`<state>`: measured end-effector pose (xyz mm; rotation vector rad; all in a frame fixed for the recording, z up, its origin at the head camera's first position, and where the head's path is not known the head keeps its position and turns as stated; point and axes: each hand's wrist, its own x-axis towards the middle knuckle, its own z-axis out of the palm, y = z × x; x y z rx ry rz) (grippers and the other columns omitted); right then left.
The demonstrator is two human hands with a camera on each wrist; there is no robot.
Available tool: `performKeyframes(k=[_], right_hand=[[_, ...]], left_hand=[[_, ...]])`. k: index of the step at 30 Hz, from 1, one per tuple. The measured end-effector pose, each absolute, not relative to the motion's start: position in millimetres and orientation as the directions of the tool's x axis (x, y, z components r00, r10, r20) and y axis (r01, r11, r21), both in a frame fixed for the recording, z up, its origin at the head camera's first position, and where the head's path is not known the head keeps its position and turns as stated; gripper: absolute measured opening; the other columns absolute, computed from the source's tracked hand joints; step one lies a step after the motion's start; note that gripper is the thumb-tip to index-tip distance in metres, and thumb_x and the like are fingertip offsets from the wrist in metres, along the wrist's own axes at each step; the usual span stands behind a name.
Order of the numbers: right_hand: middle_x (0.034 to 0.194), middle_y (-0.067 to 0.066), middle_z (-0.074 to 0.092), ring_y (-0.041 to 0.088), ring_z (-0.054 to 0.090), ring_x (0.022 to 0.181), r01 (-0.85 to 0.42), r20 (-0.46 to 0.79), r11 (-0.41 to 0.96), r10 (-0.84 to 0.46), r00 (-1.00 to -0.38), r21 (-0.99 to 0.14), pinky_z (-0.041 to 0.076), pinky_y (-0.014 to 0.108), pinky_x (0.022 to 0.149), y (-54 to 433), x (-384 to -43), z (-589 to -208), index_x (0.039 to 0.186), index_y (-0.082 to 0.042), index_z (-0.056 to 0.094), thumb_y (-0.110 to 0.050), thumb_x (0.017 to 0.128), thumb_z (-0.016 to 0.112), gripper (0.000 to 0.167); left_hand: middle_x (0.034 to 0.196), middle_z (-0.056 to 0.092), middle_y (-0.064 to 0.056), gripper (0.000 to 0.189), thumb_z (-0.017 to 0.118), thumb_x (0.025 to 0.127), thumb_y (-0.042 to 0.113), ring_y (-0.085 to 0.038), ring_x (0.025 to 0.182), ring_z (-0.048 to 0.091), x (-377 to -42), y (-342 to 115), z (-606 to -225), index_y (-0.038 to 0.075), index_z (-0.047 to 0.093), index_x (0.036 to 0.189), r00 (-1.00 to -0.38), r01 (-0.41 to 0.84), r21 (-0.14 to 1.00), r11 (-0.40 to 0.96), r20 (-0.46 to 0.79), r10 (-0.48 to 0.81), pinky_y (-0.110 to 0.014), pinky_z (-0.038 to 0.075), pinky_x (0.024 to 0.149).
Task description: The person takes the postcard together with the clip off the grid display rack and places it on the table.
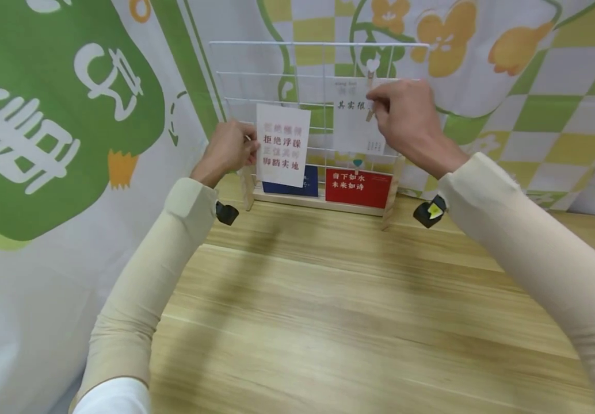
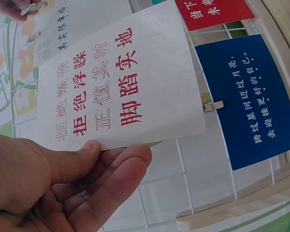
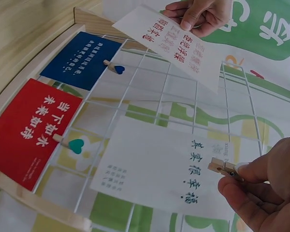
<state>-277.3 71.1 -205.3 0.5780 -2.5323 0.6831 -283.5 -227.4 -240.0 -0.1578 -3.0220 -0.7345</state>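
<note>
My left hand pinches the side edge of a white card with red Chinese print, thumb on its face. The card is held before the left part of a white wire grid. My right hand pinches a small wooden clothespin with a white end between thumb and forefinger. Its jaws overlap the printed top part of a second white card, which lies against the grid's right part. In the head view, the right fingers hide part of this card's black print.
Low on the grid, a blue card and a red card hang by clothespins with a blue heart and a green heart. The grid's wooden stand sits on a wood-grain table. Patterned curtains hang behind.
</note>
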Motion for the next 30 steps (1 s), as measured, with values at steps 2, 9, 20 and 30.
performKeyframes(k=[2, 9, 20, 30], right_hand=[[0.110, 0.017, 0.073, 0.033, 0.072, 0.098, -0.487, 0.510, 0.793, -0.266, -0.818, -0.367, 0.055, 0.041, 0.088, 76.9, -274.7, -209.1, 0.113, -0.002, 0.072, 0.000, 0.095, 0.045, 0.033], [0.110, 0.019, 0.072, 0.030, 0.071, 0.082, -0.462, 0.482, 0.791, -0.247, -0.841, -0.400, 0.048, 0.029, 0.066, 97.1, -267.7, -225.2, 0.113, -0.001, 0.072, -0.001, 0.096, 0.046, 0.031], [0.109, 0.019, 0.073, 0.034, 0.071, 0.093, -0.379, 0.385, 0.798, -0.202, -0.900, -0.468, 0.056, 0.042, 0.076, 127.8, -256.4, -245.2, 0.113, -0.002, 0.073, -0.008, 0.097, 0.055, 0.025], [0.104, 0.020, 0.074, 0.036, 0.071, 0.091, -0.311, 0.304, 0.784, -0.165, -0.938, -0.537, 0.040, 0.016, 0.050, 154.5, -248.6, -267.4, 0.112, -0.003, 0.073, -0.016, 0.097, 0.059, 0.024]], left_hand=[[0.101, 0.070, -0.020, 0.019, 0.050, 0.102, 0.008, -0.025, 0.081, 0.068, -283.1, -228.1, -241.7, -0.002, 0.066, 0.100, -0.995, 0.103, 0.458, 0.883, 0.041, 0.094, -0.028, 0.059, 0.068], [0.099, 0.069, -0.021, 0.018, 0.052, 0.101, 0.005, -0.022, 0.077, 0.067, -281.5, -231.0, -249.4, -0.004, 0.067, 0.099, -0.994, 0.105, 0.464, 0.879, 0.020, 0.108, -0.024, 0.059, 0.065], [0.099, 0.066, -0.021, 0.017, 0.052, 0.100, 0.004, -0.022, 0.074, 0.067, -277.9, -234.3, -265.2, -0.005, 0.066, 0.101, -0.991, 0.102, 0.474, 0.875, -0.029, 0.131, -0.026, 0.060, 0.065], [0.085, 0.068, -0.020, 0.016, 0.054, 0.099, 0.004, -0.019, 0.065, 0.066, -273.8, -239.0, -284.0, -0.007, 0.066, 0.098, -0.987, 0.112, 0.481, 0.870, -0.051, 0.155, -0.025, 0.058, 0.060]])
